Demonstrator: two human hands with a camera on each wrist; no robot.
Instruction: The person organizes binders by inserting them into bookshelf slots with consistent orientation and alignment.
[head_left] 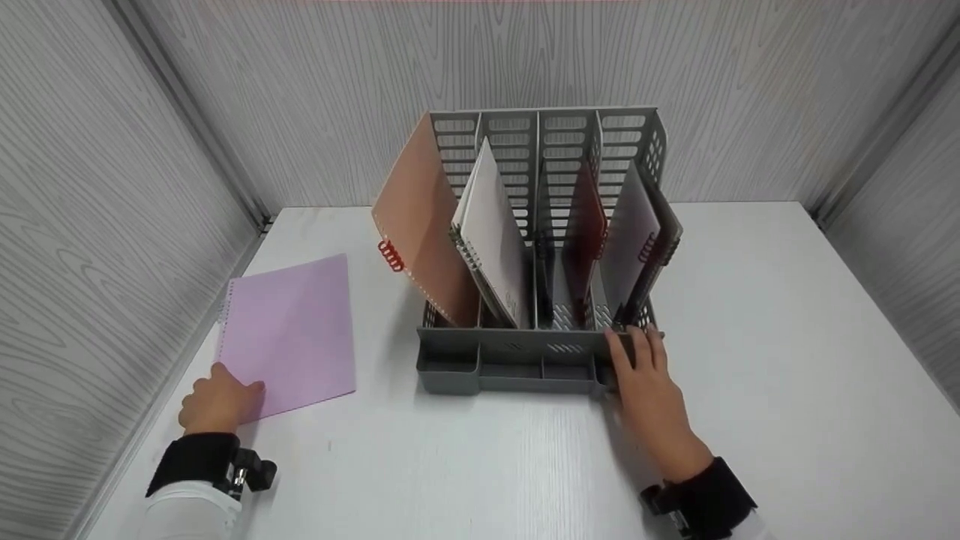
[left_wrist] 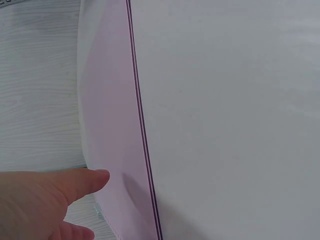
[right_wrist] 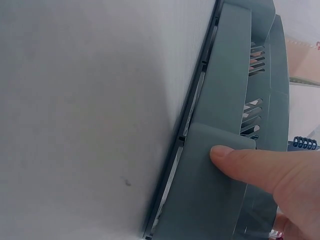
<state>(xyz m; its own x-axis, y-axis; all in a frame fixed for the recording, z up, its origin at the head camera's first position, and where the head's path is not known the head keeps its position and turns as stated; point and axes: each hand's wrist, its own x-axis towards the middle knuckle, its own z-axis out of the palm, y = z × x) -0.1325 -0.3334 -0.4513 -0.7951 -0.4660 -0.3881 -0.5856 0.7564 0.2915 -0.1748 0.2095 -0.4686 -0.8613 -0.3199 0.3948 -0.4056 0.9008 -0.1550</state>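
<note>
A purple spiral notebook (head_left: pixel 292 334) lies flat on the table at the left, its bound edge toward the left wall. My left hand (head_left: pixel 217 399) is at its near left corner; in the left wrist view the thumb (left_wrist: pixel 92 180) extends over the cover, with its shadow beside it. The other fingertips are mostly hidden. A grey file organizer (head_left: pixel 517 343) stands at the middle. My right hand (head_left: pixel 651 394) grips its front right corner, fingers over the rim and thumb (right_wrist: pixel 230 156) against the front face.
Inside the organizer stand an orange notebook (head_left: pixel 420 225), white notebooks (head_left: pixel 495 232), a red notebook (head_left: pixel 586 232), and light and dark notebooks (head_left: pixel 634 232) at the right. Small compartments (head_left: pixel 510 367) run along its front. Wood-grain walls (head_left: pixel 300 97) enclose the white table (head_left: pixel 765 330).
</note>
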